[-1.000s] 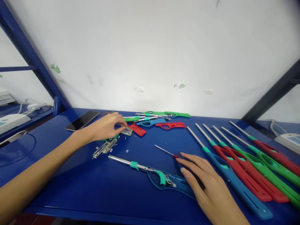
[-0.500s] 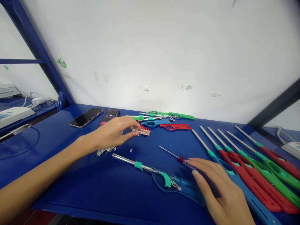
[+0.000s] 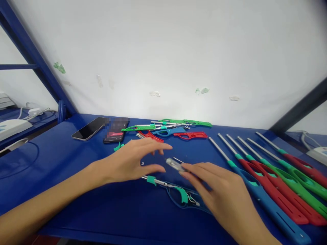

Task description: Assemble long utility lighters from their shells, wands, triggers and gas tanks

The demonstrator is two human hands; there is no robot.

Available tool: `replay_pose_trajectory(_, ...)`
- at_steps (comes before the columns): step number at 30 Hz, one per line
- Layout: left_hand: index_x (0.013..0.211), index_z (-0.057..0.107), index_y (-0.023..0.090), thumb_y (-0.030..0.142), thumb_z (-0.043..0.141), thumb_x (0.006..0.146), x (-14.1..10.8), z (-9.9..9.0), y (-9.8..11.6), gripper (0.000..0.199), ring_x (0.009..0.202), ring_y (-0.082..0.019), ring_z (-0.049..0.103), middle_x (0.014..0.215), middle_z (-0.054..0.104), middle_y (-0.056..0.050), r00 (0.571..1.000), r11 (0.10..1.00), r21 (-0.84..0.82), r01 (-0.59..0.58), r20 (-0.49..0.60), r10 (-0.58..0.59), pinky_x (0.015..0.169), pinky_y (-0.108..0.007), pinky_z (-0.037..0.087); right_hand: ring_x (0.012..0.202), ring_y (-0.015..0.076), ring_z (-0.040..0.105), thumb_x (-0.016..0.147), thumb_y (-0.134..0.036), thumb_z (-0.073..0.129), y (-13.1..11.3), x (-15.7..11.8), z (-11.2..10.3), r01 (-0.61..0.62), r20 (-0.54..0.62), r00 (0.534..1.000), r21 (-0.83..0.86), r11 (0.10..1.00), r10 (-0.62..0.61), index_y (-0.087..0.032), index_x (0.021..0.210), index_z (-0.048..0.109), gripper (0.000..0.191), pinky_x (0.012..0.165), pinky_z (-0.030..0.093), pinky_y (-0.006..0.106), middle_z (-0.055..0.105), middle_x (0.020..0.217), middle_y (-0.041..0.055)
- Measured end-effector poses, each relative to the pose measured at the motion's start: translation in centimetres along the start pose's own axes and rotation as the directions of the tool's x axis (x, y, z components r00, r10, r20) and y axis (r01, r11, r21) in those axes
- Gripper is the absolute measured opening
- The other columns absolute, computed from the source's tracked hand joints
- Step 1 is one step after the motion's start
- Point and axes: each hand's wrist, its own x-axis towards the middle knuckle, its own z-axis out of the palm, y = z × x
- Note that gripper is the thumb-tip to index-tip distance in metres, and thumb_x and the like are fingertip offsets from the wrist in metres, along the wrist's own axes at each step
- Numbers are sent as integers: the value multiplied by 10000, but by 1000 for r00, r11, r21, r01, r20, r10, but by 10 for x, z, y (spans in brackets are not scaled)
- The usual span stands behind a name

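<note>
My right hand (image 3: 217,190) pinches a small clear lighter fuel tank (image 3: 174,164) between thumb and fingers. To its left my left hand (image 3: 135,158) is open, thumb and fingers apart and holding nothing, its fingertips close to the tank. Below both hands lies an opened blue gas lighter half (image 3: 176,199) with a metal tube, a teal trigger (image 3: 183,194) and white wires showing. My right hand covers part of its handle. Only the thin shaft of a screwdriver (image 3: 178,159) shows behind the tank; its handle is hidden.
Assembled long lighters in blue (image 3: 270,200), red (image 3: 281,200) and green (image 3: 301,190) lie in a row at the right. Along the wall are loose shells, including a red half (image 3: 191,135) and a blue half (image 3: 171,132). Two phones (image 3: 89,129) lie at back left.
The clear tank has passed from my left hand to my right. My left hand has moved right and opened; my right hand has let go of the screwdriver and moved left.
</note>
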Motion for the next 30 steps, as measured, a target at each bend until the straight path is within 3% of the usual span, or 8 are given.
replay_pose_trajectory(2,1147,718,223,325,623,1038,1,-15,-6,177,876,-173,690,1073,764,-46,992,995,-8,98,74,-97,748,-266,546,869,201,808,1087,-367,600,8,-11,-4,-88,-88,992,35,996,91,-272,1152,774,209,770,632,310,841,1045,-6)
replay_pose_trajectory(4,961,748,239,256,610,1010,1,-29,-13,147,731,-138,673,916,762,2,964,984,-19,175,207,-167,595,-216,490,916,196,814,1067,-392,632,17,-23,-6,-170,-164,970,84,982,182,-298,1142,784,194,783,642,280,841,1072,-21)
replay_pose_trajectory(7,978,782,274,232,647,964,-1,-39,-21,142,724,-131,684,890,770,26,916,966,-29,258,326,-235,546,-191,466,954,207,820,1038,-399,674,26,-37,-6,-238,-183,948,126,963,259,-321,1126,800,172,780,655,270,842,1093,-32)
replay_pose_trajectory(10,1000,800,282,289,697,935,-4,-37,-27,122,709,-139,663,906,762,13,893,954,-29,299,362,-269,557,-208,470,947,226,825,1038,-403,669,28,-43,-4,-251,-176,949,83,964,263,-308,1128,813,195,803,668,303,844,1096,-16)
replay_pose_trajectory(18,933,796,263,292,655,958,-2,-19,-34,146,764,-150,689,924,765,-2,892,960,-5,278,373,-257,621,-228,495,977,204,817,1054,-358,654,29,-44,-1,-207,-178,962,20,978,207,-287,1146,796,184,860,654,298,840,1110,-21)
replay_pose_trajectory(23,869,737,237,300,638,972,-2,-11,-33,156,755,-173,676,892,739,-12,914,963,112,244,307,-267,644,-268,476,956,204,812,1052,-340,654,26,-43,-2,-222,-153,962,48,974,226,-286,1134,793,170,864,655,307,838,1090,-17)
replay_pose_trajectory(30,945,719,226,286,532,1030,-3,-3,-31,215,937,-233,712,1023,745,-54,929,947,213,242,230,-289,812,-327,508,864,188,804,1048,-372,664,23,-40,-3,-221,-152,963,39,974,225,-294,1075,782,143,859,652,292,834,1041,-26)
